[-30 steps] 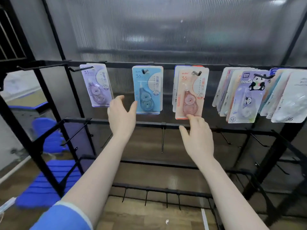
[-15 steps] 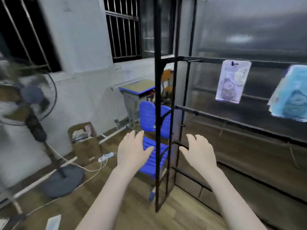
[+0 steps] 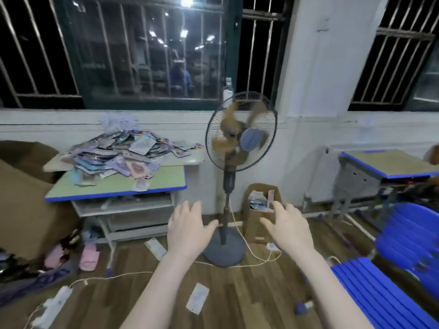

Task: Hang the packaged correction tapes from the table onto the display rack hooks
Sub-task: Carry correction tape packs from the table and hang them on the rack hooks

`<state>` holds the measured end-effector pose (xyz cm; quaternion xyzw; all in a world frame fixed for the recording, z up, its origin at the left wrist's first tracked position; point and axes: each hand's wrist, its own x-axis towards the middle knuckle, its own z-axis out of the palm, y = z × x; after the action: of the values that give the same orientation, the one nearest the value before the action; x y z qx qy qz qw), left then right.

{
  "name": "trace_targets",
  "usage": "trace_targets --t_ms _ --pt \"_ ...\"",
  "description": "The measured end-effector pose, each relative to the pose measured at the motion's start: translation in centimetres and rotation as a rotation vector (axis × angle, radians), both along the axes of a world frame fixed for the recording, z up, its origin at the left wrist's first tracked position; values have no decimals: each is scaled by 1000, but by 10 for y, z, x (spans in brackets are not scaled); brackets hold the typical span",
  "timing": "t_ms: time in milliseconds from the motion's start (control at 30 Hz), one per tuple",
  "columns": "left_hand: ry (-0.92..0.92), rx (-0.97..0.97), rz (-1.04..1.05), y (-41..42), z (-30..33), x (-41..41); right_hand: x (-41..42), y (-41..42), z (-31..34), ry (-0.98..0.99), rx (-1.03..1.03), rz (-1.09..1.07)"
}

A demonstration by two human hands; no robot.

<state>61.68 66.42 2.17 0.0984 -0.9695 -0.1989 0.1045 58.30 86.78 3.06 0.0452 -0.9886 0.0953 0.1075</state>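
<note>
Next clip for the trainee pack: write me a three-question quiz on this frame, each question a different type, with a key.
1. True or false: the left hand holds a packaged tape.
2. Multiple choice: the pile of packets lies on
A. the floor
B. the desk left of the fan
C. the blue chair
3. Fill in: the open cardboard box stands on the floor just ___ of the fan pole, as seen from the camera.

Key
1. False; both the left hand and the right hand are empty, fingers spread.
2. B
3. right
</note>
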Motion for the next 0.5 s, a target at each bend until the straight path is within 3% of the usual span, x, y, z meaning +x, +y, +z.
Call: trace_targets --t_ms 233,500 --pt "-35 15 236 -125 -25 -105 -148 -135 -35 -60 -75 228" --pt "-76 41 379 -229 -39 -255 -316 -251 -67 -209 -155 316"
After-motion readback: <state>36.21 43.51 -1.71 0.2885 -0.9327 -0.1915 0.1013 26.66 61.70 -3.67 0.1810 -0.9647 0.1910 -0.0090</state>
